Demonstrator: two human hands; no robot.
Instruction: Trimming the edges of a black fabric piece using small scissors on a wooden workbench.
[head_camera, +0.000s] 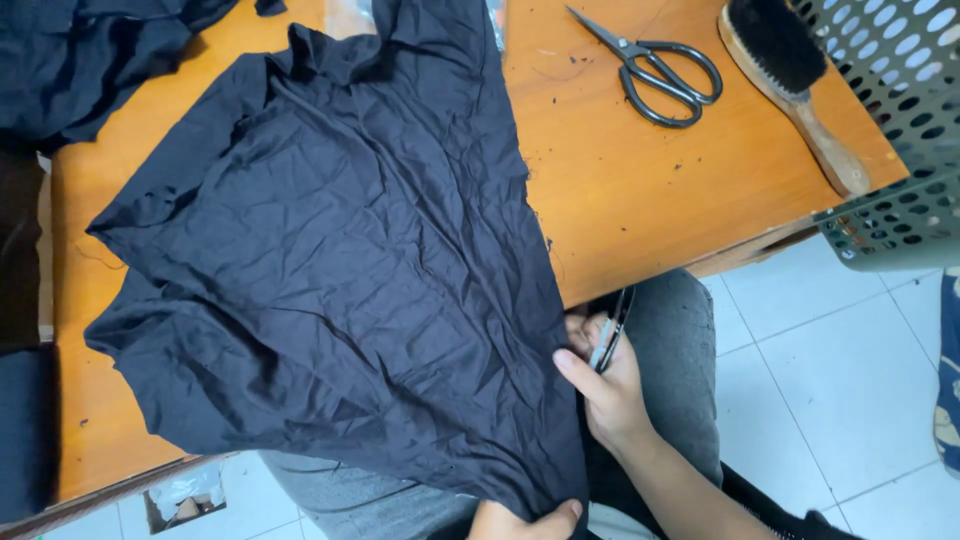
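A large piece of crumpled dark navy fabric (340, 270) is lying spread across the orange-brown wooden table (640, 190), its near edge hanging off the table's front and draping over the person's lap in grey trousers (680, 340). The right hand (605, 385) is sitting just below the table edge, at the fabric's right-hand border, with its fingers closed around a small pair of scissors (610, 330); the blades are pointing up toward the table edge and lying right beside the cloth's edge, though whether they are biting into it cannot be told. The left hand (530, 522) is showing only partly at the bottom of the view, its thumb and fingers pinching the lower corner of the same fabric and holding it taut. On the bare part of the table beyond the fabric, 1 larger pair of black-handled scissors (655, 65) is lying shut, well apart from both hands. Just to its right, a wooden-handled brush (795, 85) with dark bristles is resting at a slant near the table's corner, beside a grey-green perforated basket (895, 130). More dark cloth (90, 55) is piling up at the table's far left corner. White floor tiles (830, 380) are showing below.
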